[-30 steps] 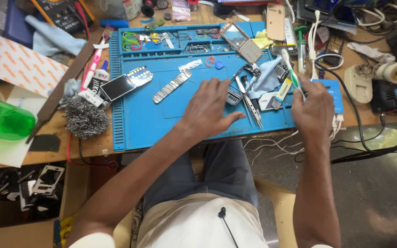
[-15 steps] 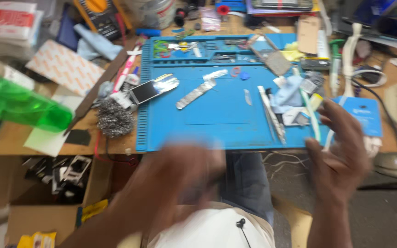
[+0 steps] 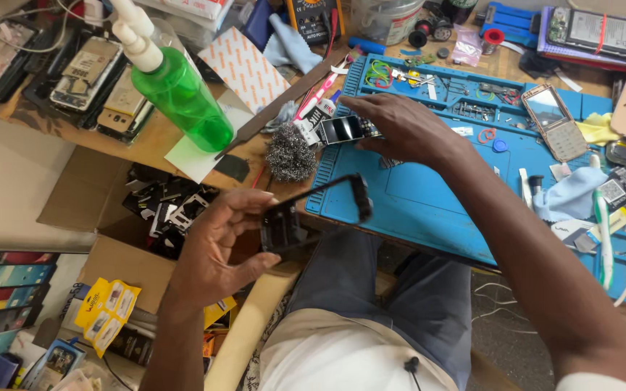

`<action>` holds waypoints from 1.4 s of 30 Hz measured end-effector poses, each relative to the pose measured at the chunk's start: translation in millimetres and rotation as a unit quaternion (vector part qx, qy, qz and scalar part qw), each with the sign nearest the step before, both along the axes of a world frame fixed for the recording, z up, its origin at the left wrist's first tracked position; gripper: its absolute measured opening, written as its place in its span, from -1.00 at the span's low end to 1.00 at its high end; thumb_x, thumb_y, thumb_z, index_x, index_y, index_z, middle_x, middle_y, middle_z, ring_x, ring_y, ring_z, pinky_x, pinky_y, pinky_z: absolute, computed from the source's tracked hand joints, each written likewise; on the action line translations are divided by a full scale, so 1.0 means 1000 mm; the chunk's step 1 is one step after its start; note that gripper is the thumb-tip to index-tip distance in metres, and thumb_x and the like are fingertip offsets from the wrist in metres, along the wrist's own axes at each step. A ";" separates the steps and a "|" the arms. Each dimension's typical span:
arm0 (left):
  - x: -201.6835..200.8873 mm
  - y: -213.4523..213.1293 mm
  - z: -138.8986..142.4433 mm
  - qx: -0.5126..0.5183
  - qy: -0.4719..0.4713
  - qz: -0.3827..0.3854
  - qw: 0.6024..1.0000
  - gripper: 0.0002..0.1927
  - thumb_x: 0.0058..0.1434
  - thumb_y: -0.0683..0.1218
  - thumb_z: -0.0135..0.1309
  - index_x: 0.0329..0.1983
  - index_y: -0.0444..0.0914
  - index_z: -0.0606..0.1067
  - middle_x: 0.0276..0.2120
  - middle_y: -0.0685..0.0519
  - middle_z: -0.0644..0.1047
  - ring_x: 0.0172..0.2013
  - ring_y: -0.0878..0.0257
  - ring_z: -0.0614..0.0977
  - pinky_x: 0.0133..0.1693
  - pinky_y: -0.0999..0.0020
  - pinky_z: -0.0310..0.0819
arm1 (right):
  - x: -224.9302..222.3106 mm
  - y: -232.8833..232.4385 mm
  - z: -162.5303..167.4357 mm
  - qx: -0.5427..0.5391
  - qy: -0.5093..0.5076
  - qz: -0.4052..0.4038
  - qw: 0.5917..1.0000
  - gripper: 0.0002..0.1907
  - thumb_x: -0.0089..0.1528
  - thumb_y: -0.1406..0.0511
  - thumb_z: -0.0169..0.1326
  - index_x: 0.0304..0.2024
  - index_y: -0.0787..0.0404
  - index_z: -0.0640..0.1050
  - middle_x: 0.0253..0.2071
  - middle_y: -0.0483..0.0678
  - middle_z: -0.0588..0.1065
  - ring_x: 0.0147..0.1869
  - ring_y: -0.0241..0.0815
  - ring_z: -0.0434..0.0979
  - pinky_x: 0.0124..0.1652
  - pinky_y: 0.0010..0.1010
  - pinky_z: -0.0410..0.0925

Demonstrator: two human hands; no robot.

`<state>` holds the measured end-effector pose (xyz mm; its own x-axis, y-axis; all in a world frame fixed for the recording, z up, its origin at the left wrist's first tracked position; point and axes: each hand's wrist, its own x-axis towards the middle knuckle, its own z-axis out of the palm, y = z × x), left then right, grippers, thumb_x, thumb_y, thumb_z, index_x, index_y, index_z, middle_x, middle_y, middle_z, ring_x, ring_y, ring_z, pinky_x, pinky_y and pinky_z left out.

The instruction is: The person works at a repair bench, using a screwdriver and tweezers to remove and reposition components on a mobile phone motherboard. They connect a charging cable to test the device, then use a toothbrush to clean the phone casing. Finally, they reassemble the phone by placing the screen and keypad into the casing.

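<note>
Starting at your left, a green spray bottle point(image 3: 182, 98) lies tilted on the bench point(image 3: 157, 137), with an open cardboard box point(image 3: 121, 250) of dark phone parts below its edge. Your left hand point(image 3: 215, 250) is off the bench, over your lap, fingers curled and pinching a thin black phone frame point(image 3: 313, 213); the grip sits at the frame's lower left end, and its long axis runs up and to the right, so the free end just overlaps the near edge of the blue work mat point(image 3: 429, 195). A ball of steel wool point(image 3: 289, 154) rests on the bench just left of that mat. Further right, your right hand point(image 3: 407, 130) reaches across the mat with fingers loosely spread and bent, fingertips touching a small phone with a dark screen point(image 3: 345, 129) at the mat's upper left corner; whether it grips it firmly you cannot tell. That phone lies up and slightly right of the frame, near but apart, and your right hand is the nearer one to it. At the far right a silver keypad phone point(image 3: 553, 119) and a light blue cloth point(image 3: 570, 195) lie on the mat.
</note>
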<state>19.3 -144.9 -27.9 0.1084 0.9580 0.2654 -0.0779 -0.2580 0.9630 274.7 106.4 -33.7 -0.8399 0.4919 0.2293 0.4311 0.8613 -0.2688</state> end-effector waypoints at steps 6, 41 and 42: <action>-0.005 0.017 0.000 -0.027 0.178 0.064 0.982 -0.36 0.05 -0.24 0.33 0.23 -0.26 0.41 0.09 0.02 0.53 0.08 0.26 0.62 0.14 0.28 0.57 | 0.005 0.005 0.007 -0.021 -0.003 -0.039 0.999 -0.18 0.07 0.34 0.36 0.38 0.07 0.40 0.12 0.08 0.56 0.15 0.16 0.57 0.06 -0.09 0.43; 0.095 0.121 -0.048 0.198 0.272 0.122 0.934 -0.33 0.12 -0.05 0.30 0.29 -0.23 0.36 0.13 -0.11 0.51 0.10 -0.01 0.53 0.04 0.12 0.47 | 0.167 0.058 0.232 0.287 0.188 -0.514 0.786 -0.61 -0.13 0.00 0.29 -0.49 0.13 0.58 -0.36 -0.06 0.58 -0.29 -0.03 0.62 -0.23 -0.17 0.43; 0.095 0.122 -0.047 0.213 0.277 0.129 0.928 -0.34 0.13 -0.05 0.30 0.29 -0.24 0.37 0.12 -0.12 0.51 0.11 -0.03 0.52 0.08 0.08 0.44 | 0.163 0.058 0.239 0.249 0.217 -0.560 0.760 -0.62 -0.12 0.01 0.29 -0.48 0.13 0.58 -0.36 -0.06 0.58 -0.29 -0.03 0.62 -0.23 -0.18 0.43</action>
